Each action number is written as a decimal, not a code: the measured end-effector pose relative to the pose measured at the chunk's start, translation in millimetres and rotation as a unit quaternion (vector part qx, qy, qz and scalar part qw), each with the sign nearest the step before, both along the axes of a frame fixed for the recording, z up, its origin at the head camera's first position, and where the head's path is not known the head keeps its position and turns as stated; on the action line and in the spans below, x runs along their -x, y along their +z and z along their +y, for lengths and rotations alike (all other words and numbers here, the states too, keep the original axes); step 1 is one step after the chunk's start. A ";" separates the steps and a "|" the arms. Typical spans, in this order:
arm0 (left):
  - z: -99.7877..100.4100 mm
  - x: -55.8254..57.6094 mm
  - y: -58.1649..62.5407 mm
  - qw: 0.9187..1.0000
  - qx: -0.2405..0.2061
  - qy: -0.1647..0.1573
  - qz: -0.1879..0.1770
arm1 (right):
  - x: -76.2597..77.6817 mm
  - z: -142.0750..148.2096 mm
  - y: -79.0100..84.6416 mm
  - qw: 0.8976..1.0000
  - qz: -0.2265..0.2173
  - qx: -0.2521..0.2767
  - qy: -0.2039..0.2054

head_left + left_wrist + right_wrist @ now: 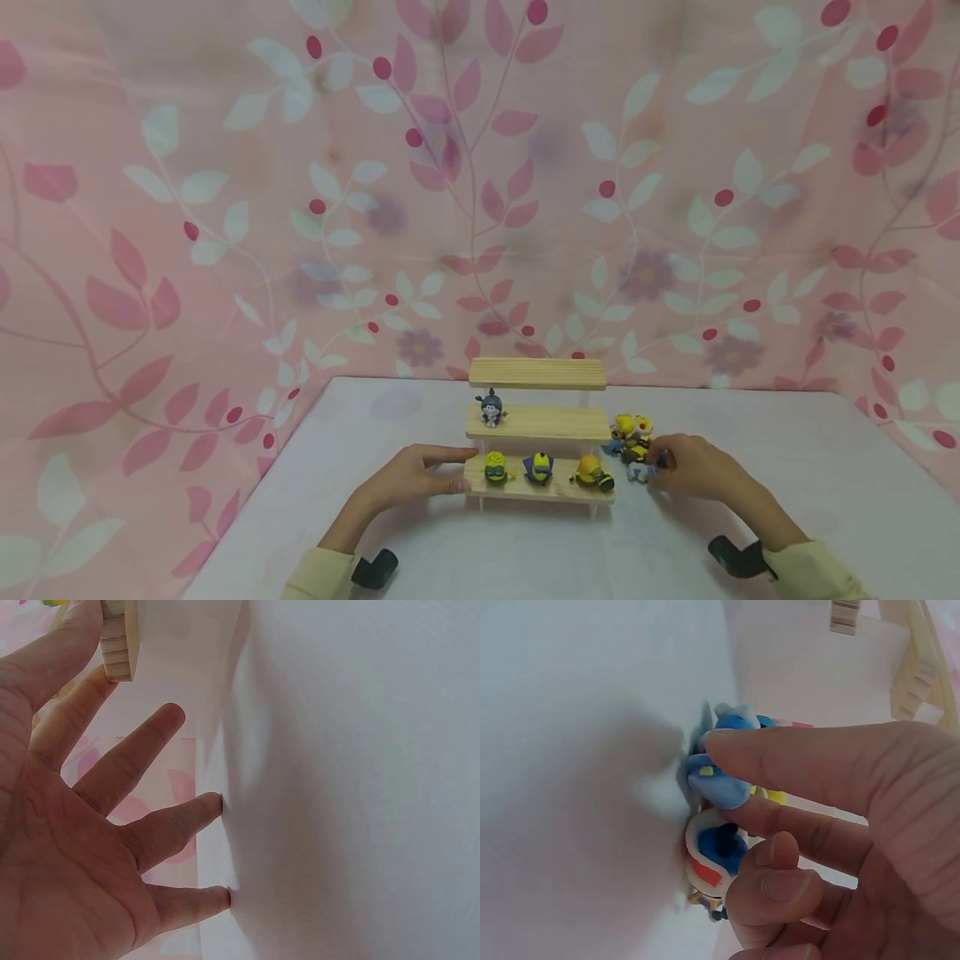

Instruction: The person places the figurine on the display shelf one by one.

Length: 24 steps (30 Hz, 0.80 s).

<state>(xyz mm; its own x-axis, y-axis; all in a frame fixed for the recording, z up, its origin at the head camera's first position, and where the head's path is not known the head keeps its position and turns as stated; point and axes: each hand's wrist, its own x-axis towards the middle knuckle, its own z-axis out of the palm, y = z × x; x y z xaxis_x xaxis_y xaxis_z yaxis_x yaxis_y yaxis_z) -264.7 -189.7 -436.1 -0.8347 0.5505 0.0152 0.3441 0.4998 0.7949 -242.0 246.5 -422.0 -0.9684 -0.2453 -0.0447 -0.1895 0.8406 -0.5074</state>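
In the head view, my left hand (412, 479) holds the left end of a three-tier wooden display shelf (536, 493) between thumb and index finger. The left wrist view has the other fingers (124, 761) spread, two of their tips against the table. My right hand (697, 471) is beside the shelf's right end. Its thumb and index finger pinch a small blue toy figurine (718, 787), low by the table. Just beside that lies a white, blue and red figurine (705, 851). More figurines (633, 425) cluster behind the right fingers, partly hidden.
Along the lowest tier stand a yellow figurine with goggles (495, 468), a yellow one with purple (540, 468) and an orange-yellow one (590, 472). A grey-haired figurine (491, 408) stands at the middle tier's left. White cloth (300, 467) covers the table; a floral curtain (480, 208) hangs behind.
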 end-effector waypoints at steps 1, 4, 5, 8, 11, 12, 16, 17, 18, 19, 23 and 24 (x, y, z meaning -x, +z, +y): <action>0.0 0.0 -0.2 1.000 0.000 -0.001 0.001 | 0.3 -0.5 -0.9 1.000 -0.006 -0.004 -0.005; 0.3 0.1 -0.8 1.000 -0.001 -0.001 -0.001 | 1.1 -2.5 -3.0 0.999 -0.024 -0.021 -0.021; 0.5 0.2 -1.1 1.000 -0.003 -0.001 -0.002 | 1.3 -2.9 -3.7 0.999 -0.026 -0.027 -0.023; 0.8 0.2 -1.0 1.000 -0.007 -0.003 -0.002 | 1.8 -3.8 -5.1 0.998 -0.025 -0.041 -0.028; 0.8 0.3 -0.9 1.000 -0.007 -0.005 0.002 | 1.4 -4.1 -5.9 0.998 -0.020 -0.043 -0.031; 0.7 0.2 -0.8 1.000 -0.007 -0.006 0.003 | 1.2 -4.2 -6.1 0.998 -0.020 -0.042 -0.031; 0.3 0.6 -1.2 1.000 -0.005 -0.005 0.004 | 0.2 -4.5 -6.1 0.999 -0.021 -0.035 -0.034; 0.2 0.7 -1.3 1.000 -0.005 -0.004 0.003 | -0.2 -4.5 -6.0 0.999 -0.020 -0.032 -0.034; 0.2 0.8 -1.4 1.000 -0.005 -0.003 0.002 | -0.7 -4.5 -5.9 0.999 -0.019 -0.030 -0.033; 0.1 0.9 -1.5 1.000 -0.004 -0.002 0.001 | -1.3 -4.4 -5.6 0.999 -0.016 -0.028 -0.032; -0.4 1.0 -2.1 1.000 0.000 0.001 -0.002 | -4.0 -3.2 -3.8 1.000 -0.001 -0.022 -0.022; -0.6 0.8 -2.2 1.000 0.001 0.001 -0.002 | -4.6 -2.8 -3.1 1.000 0.003 -0.020 -0.019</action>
<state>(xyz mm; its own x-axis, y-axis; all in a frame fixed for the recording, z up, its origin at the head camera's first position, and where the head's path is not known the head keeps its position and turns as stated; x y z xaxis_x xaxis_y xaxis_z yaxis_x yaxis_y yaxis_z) -265.5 -190.3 -438.3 -0.8359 0.5487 0.0113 0.3399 0.5015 0.7956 -237.4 243.6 -425.1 -0.9771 -0.2071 -0.0482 -0.1604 0.8670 -0.4718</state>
